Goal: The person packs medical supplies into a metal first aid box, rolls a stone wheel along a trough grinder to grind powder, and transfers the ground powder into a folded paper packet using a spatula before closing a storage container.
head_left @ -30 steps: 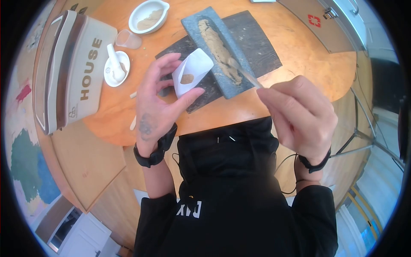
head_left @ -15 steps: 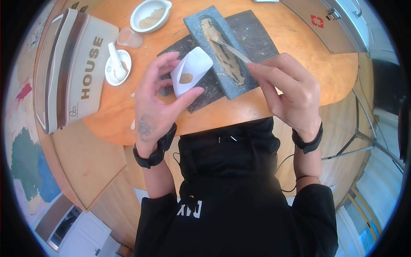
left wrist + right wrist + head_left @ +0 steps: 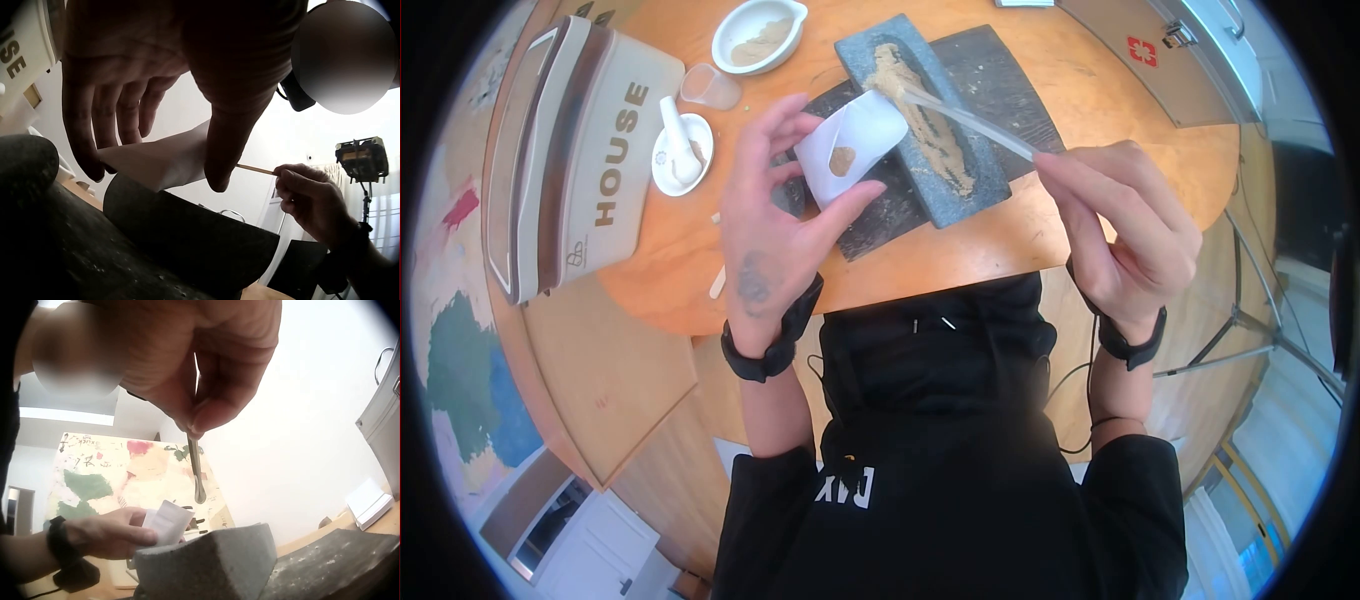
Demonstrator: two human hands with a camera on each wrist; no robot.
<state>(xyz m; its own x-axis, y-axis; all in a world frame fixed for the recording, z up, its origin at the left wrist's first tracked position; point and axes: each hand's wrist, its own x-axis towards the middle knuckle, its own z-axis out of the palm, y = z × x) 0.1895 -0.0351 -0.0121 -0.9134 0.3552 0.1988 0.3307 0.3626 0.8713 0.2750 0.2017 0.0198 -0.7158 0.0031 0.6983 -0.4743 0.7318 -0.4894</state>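
Note:
My left hand (image 3: 780, 220) holds a folded white paper packet (image 3: 875, 125) between thumb and fingers, with a little brown powder (image 3: 841, 160) showing in its opening. The packet's far edge overlaps the left rim of a grey stone trough (image 3: 990, 192). A long ridge of tan powder (image 3: 945, 160) lies in the trough's hollow. Between thumb and fingertips my right hand (image 3: 1125, 225) pinches the end of a slender scoop (image 3: 980, 122). Its tip points left over the powder, close to the packet's corner. In the right wrist view the scoop (image 3: 199, 487) has a small spoon-shaped end.
Under the trough lies a dark board (image 3: 1010, 100). To the left stand a white spouted bowl (image 3: 793, 50) of powder, a clear cup (image 3: 712, 88), a small dish (image 3: 700, 128) with a white pestle (image 3: 675, 130), and a cream case (image 3: 615, 160) marked HOUSE. A metal case (image 3: 1170, 70) sits back right.
The scoop's tip went from the powder's near end to its far part, then left toward the packet. My right hand moved left, then back right. The packet has shifted slightly up and tilted.

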